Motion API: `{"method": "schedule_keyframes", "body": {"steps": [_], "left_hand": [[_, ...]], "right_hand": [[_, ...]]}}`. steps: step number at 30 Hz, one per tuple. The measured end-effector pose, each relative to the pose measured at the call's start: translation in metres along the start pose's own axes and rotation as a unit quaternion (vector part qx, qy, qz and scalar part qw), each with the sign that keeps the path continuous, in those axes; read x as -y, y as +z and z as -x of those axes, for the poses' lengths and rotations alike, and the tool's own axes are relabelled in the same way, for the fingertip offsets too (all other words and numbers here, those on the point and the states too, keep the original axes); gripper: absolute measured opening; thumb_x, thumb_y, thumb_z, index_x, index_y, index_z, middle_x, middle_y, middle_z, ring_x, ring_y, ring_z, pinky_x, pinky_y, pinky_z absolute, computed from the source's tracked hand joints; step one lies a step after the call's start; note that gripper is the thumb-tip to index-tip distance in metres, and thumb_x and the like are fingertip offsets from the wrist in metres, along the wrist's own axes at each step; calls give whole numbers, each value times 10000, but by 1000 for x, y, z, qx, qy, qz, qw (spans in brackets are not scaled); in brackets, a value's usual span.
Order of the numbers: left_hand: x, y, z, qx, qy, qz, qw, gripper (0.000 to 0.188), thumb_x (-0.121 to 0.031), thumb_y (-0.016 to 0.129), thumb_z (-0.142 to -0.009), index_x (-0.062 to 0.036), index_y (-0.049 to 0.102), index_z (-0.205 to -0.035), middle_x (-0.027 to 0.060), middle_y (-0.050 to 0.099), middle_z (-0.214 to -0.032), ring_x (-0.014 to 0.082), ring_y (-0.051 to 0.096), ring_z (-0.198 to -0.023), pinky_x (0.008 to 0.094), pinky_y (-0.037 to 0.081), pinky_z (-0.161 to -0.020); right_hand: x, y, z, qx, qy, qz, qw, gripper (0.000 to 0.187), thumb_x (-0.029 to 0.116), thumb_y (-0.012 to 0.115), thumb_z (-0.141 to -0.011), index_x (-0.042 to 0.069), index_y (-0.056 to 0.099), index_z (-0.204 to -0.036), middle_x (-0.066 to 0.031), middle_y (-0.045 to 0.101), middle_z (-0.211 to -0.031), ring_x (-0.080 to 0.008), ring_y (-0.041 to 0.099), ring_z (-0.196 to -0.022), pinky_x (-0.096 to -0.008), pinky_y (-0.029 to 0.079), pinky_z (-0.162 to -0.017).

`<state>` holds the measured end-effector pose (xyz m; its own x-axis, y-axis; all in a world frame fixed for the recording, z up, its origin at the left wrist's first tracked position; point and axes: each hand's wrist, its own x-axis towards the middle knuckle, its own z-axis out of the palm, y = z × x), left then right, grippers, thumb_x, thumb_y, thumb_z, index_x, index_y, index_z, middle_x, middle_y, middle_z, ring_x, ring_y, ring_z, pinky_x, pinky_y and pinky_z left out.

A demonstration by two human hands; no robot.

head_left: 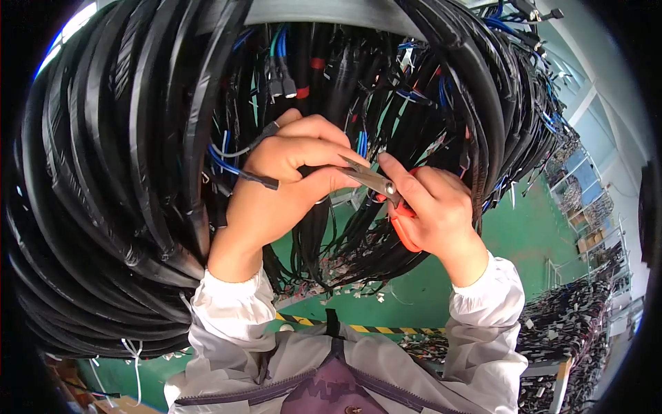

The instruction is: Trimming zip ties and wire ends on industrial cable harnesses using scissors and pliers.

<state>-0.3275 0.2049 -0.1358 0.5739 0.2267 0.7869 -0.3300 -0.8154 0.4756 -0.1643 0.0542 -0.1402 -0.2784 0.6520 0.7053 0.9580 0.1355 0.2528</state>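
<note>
My right hand (441, 207) is closed round the red handles of a pair of scissors (371, 180). The blades point left and stand slightly apart. Their tips lie by the thumb and forefinger of my left hand (283, 162), which is closed in a pinch. Whatever sits between those fingertips is too small to make out. Blue wires (362, 143) rise just behind the two hands. Against the left wrist lies a short black-sleeved cable end (261, 181), with a grey wire (233, 152) beside it.
Thick black wiring harnesses (103, 138) hang in a dense row on the left, over a pale curved bar (310, 12). Another bundle (483, 103) hangs on the right. Loose connectors dangle below, above the green floor (524, 241). Racks with more harnesses (565, 324) stand at the right.
</note>
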Motion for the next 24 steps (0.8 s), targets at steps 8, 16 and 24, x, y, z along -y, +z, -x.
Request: {"method": "schedule_keyframes", "body": {"steps": [8, 16, 24], "left_hand": [[3, 12, 4, -85, -64, 81, 991, 128, -61, 721, -680, -37, 670, -795, 28, 612, -726, 106, 473, -603, 237, 390, -547], [7, 28, 8, -143, -30, 49, 988, 179, -33, 612, -787, -27, 663, -958, 69, 669, -884, 200, 572, -747, 300, 452, -706], [1, 38, 12, -145, -27, 201, 969, 511, -9, 539, -860, -18, 341, -1331, 103, 649, -947, 155, 586, -857, 282, 460, -799]], "right_hand": [[9, -3, -12, -59, 128, -143, 980, 580, -107, 625, -601, 65, 586, -1153, -64, 456, -723, -196, 481, -638, -326, 412, -587], [19, -4, -18, -31, 186, -147, 971, 427, -23, 677, -664, 54, 607, -1078, -100, 522, -742, -249, 540, -651, -345, 450, -596], [20, 3, -15, -25, 176, -94, 980, 394, 26, 681, -678, 60, 597, -1062, -96, 538, -735, -257, 572, -590, -336, 465, -516]]}}
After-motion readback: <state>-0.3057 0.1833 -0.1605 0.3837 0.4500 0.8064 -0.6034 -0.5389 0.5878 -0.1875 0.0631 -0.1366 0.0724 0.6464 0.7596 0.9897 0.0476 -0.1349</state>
